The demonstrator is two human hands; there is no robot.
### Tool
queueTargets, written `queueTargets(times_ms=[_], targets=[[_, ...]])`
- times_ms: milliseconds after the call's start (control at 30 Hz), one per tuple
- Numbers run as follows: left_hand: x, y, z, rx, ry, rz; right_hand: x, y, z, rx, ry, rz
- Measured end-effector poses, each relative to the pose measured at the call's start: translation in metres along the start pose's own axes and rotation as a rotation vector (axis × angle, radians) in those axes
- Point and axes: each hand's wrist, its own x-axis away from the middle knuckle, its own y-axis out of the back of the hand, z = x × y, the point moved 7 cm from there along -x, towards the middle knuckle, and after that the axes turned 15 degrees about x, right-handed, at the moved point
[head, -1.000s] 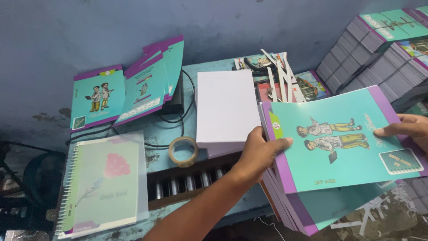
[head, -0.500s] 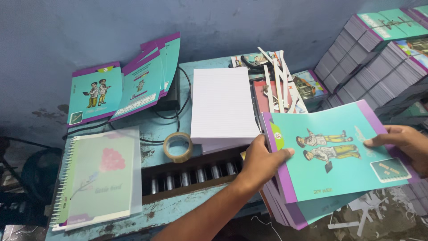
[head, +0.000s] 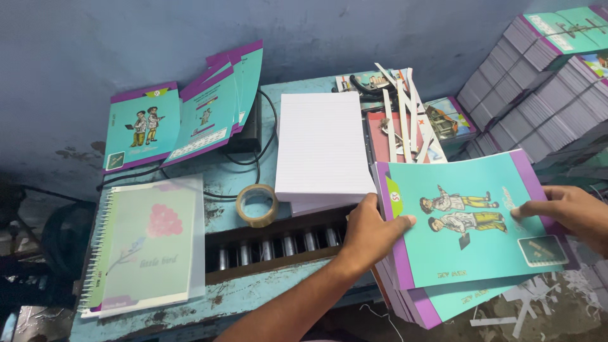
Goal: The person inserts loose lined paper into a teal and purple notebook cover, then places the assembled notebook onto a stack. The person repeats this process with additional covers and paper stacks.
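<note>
Shifted since a second ago: your left hand (head: 367, 234) has slid onto the teal cover (head: 472, 221), thumb on its purple spine edge; your right hand (head: 570, 215) pinches the opposite edge; cover lies atop the cover stack (head: 443, 301), just right of the white paper block (head: 323, 152); tape roll (head: 257, 205) nearby.

Dim, soft light from above, faint shadows, murky left edge, mostly sharp, no glare
</note>
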Motion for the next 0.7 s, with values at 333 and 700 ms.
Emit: queueTargets(times_ms=[333,700], targets=[[-0.010,0.002,-0.003,-0.136,0.119,0.129,-0.021,0.010,-0.006,0.281,0.048,-0.092],[-0.023,0.024,-0.001,-0.188,0.201,0.200,-0.051,0.014,-0.021,0.340,0.080,-0.157]])
